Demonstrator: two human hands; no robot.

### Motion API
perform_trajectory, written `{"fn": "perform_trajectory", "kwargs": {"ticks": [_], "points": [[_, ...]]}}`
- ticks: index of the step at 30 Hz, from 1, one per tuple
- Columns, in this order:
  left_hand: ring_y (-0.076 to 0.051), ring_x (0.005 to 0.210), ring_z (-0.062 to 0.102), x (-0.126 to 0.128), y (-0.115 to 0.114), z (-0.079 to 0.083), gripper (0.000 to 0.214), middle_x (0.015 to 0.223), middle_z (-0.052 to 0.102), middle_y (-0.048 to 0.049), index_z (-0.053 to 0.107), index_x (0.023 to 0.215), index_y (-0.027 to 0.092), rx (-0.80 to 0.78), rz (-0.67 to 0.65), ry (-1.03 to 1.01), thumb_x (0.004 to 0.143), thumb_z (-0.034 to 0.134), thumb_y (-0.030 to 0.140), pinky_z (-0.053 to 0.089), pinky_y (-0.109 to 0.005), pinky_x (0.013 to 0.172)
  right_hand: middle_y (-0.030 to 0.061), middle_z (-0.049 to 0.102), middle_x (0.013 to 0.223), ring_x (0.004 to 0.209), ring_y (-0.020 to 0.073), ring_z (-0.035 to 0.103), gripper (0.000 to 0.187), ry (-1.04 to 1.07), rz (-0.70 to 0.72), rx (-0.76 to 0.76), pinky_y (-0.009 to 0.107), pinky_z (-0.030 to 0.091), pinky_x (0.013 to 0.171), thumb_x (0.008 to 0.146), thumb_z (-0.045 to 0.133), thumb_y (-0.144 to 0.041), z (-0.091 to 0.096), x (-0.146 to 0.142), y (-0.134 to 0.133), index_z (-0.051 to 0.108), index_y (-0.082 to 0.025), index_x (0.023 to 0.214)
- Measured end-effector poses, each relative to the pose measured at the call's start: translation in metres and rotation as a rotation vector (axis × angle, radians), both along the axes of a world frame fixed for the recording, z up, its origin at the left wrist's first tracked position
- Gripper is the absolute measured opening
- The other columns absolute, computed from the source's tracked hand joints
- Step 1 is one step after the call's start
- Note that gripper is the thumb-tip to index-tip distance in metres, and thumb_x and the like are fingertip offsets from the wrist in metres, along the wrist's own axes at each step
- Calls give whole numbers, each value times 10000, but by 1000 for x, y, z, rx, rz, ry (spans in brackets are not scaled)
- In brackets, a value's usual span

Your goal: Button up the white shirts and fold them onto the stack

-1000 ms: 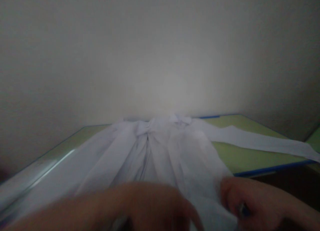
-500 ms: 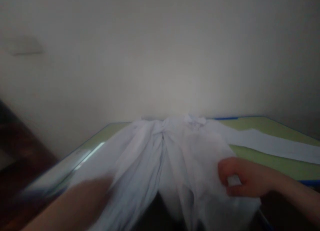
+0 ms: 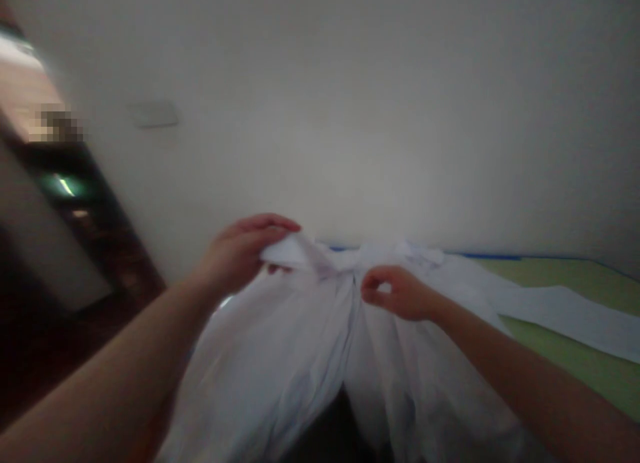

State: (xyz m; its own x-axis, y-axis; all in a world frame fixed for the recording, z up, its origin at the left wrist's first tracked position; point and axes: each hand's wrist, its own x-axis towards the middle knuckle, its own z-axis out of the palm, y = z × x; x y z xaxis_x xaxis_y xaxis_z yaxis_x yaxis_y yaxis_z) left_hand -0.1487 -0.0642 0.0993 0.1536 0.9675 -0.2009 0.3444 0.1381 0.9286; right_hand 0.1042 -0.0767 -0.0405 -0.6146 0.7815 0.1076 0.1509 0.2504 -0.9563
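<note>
A white long-sleeved garment (image 3: 280, 329), possibly a shirt, lies gathered over the green table and hangs down its near side in folds. My left hand (image 3: 245, 246) grips a raised fold of it near the back edge, with the cloth between thumb and fingers. My right hand (image 3: 397, 291) is in front of the gathered middle, its thumb and fingertips curled together in a ring. Whether any cloth is pinched there is too blurred to tell. One sleeve (image 3: 565, 309) stretches out flat to the right.
The green tabletop (image 3: 560, 269), edged in blue, stands close to a plain grey wall (image 3: 350, 116). A pale rectangular plate (image 3: 154, 114) is on the wall at the left. Beyond the wall's left edge is a dark, blurred area with a bright patch above.
My left hand has risen from the lower left to the back edge and lifted a fold. My right hand has moved left and up towards the gathered middle. The camera has turned left.
</note>
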Motion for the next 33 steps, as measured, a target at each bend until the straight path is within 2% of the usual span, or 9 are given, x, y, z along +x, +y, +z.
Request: {"fn": "perform_trajectory", "kwargs": {"ticks": [4, 8, 10, 15, 19, 23, 26, 30, 33], "points": [[-133, 628, 589, 71, 28, -51, 491, 743, 645, -36, 529, 1138, 134, 46, -414, 102, 661, 621, 206, 462, -238, 572, 96, 582, 1109, 952, 197, 566, 540, 289, -107, -161, 312, 489, 765, 667, 687, -424, -12, -4, 5, 540, -188, 1130], [-134, 683, 572, 122, 62, -93, 310, 754, 647, -48, 629, 1015, 149, 306, -535, 459, 725, 524, 182, 430, -240, 638, 97, 621, 979, 840, 192, 596, 409, 357, -522, -424, 321, 525, 669, 727, 619, -447, -45, 19, 24, 587, -164, 1020], [-147, 664, 553, 138, 79, -110, 236, 711, 634, -60, 672, 837, 139, 387, -543, 585, 776, 487, 272, 413, -258, 631, 94, 629, 928, 770, 178, 601, 409, 413, -607, -547, 308, 528, 616, 735, 600, -462, -63, 35, 32, 585, -155, 1007], [-149, 699, 533, 154, 105, -154, 342, 756, 612, -61, 643, 697, 141, 478, -552, 525, 805, 461, 409, 402, -254, 653, 85, 640, 857, 696, 153, 593, 428, 414, -577, -601, 275, 502, 595, 701, 629, -471, -102, 64, 33, 586, -133, 961], [-130, 648, 514, 152, 108, -196, 377, 695, 583, -13, 616, 777, 158, 363, -508, 399, 853, 371, 435, 391, -236, 607, 51, 629, 693, 574, 120, 551, 387, 270, -569, -499, 248, 459, 559, 730, 589, -485, -122, 72, 27, 590, -121, 859], [-138, 638, 506, 142, 109, -233, 394, 686, 570, -11, 596, 781, 157, 298, -435, 456, 838, 383, 483, 382, -243, 577, 34, 626, 634, 540, 112, 541, 332, 137, -539, -443, 232, 434, 546, 734, 586, -463, -130, 76, 28, 591, -133, 766], [-156, 679, 522, 136, 111, -246, 340, 749, 586, -30, 602, 840, 162, 317, -385, 527, 794, 474, 474, 410, -271, 623, 40, 637, 650, 546, 111, 552, 306, 73, -531, -442, 230, 436, 559, 744, 577, -439, -132, 76, 29, 602, -135, 739], [-200, 911, 528, 139, 103, -243, 340, 976, 570, -71, 586, 991, 179, 533, -271, 499, 717, 610, 378, 424, -340, 820, 33, 626, 640, 535, 109, 553, 289, 69, -569, -442, 230, 439, 547, 757, 562, -426, -137, 72, 30, 586, -137, 755], [-191, 923, 532, 149, 88, -238, 235, 962, 573, -74, 614, 932, 176, 546, -357, 425, 764, 559, 331, 430, -339, 841, -15, 596, 623, 522, 106, 550, 285, 172, -626, -433, 226, 440, 524, 726, 602, -376, -144, 68, 29, 511, -165, 896]]}}
